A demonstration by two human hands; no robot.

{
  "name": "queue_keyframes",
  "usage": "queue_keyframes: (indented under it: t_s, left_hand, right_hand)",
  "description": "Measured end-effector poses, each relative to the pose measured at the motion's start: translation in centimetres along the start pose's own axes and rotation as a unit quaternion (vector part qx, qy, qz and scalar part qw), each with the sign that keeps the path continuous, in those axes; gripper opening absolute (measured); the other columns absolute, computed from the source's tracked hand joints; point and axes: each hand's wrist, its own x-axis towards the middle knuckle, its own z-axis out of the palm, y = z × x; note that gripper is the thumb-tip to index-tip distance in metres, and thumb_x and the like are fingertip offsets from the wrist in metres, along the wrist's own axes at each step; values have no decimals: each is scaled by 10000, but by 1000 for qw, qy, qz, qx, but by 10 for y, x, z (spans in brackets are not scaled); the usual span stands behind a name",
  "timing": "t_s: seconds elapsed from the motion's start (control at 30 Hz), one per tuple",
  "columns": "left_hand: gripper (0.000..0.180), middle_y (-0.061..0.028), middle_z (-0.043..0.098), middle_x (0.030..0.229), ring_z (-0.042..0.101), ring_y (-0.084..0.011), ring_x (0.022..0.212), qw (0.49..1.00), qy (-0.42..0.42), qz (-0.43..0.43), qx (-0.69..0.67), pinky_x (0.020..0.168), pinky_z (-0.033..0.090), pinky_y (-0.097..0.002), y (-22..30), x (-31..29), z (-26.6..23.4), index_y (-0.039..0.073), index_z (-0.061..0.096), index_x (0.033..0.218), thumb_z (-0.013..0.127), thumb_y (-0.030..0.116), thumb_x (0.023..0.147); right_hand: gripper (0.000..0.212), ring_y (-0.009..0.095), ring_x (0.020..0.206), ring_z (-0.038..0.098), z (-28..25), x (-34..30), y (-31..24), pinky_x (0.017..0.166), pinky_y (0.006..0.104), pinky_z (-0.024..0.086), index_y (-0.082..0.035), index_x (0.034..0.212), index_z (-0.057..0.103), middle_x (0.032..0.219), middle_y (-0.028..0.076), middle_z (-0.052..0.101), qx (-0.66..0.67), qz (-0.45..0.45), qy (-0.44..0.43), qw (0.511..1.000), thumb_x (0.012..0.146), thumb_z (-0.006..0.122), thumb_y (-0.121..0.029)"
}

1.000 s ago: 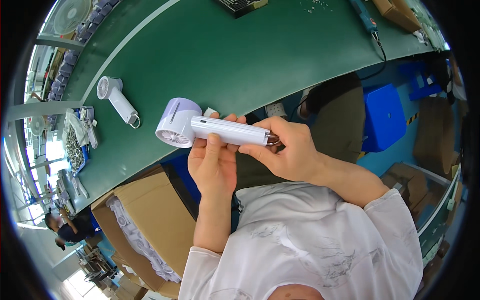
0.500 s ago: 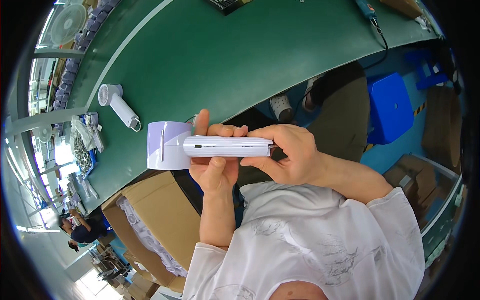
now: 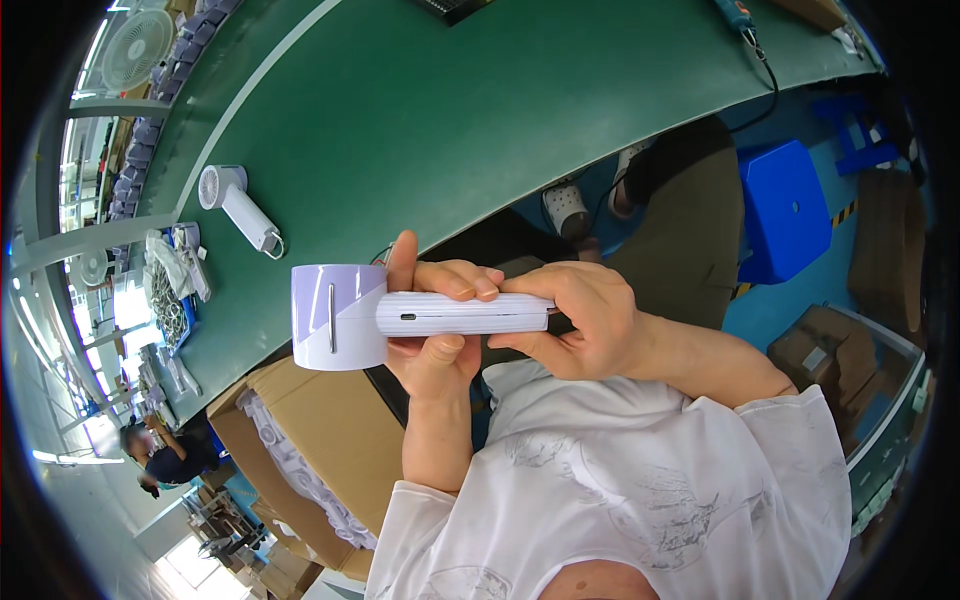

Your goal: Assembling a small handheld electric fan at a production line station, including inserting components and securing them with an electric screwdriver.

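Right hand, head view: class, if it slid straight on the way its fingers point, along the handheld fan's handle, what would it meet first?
Most likely the fingertips of the left hand, just ahead on the handheld fan; whether the right hand touches them now is hard to tell.

Left hand (image 3: 430, 368) cupped palm-up, right hand (image 3: 590, 312) in a pinch, right forearm (image 3: 700, 358) aslant.

Handheld fan (image 3: 425, 308): since a second ago we have rolled it; the grille has turned from sight, and the side with the port now faces us squarely, lower in view.
Left hand (image 3: 432, 368): we have straightened one finger (image 3: 402, 262) upright beside the fan head.
Black tray (image 3: 452, 8): now cut shorter by our view's top edge.
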Motion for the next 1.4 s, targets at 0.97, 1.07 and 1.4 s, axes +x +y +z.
queue_keyframes:
  t_s: [0.97, 1.07, 1.4]
  left_hand:
    - [867, -35, 641, 987, 648, -209, 962, 999, -17, 12, -32, 1133, 493, -462, 1, -14, 2, -27, 412, 1533, 842, 149, 801]
    - [889, -82, 679, 1019, 676, -262, 953, 998, -19, 24, -47, 1082, 522, -506, -2, -14, 0, -15, 408, 1542, 882, 182, 815]
    - [891, -81, 678, 1021, 668, -256, 977, 996, -37, 14, -85, 1145, 468, -528, -9, -8, -4, 5, 411, 1547, 883, 189, 815]
  right_hand:
    - [359, 293, 737, 717, 3, -1, -12, 700, 374, 602, 26, 1030, 641, 908, 151, 722, 14, -10, -20, 1000, 776, 841, -130]
    - [347, 294, 729, 714, 4, -2, -12, 693, 372, 601, 25, 1023, 643, 897, 147, 721, 11, -5, -13, 1000, 781, 839, -129]
    - [388, 258, 695, 719, -8, 7, -4, 595, 310, 561, 30, 1024, 661, 866, 136, 729, 52, -4, -44, 998, 783, 894, -164]
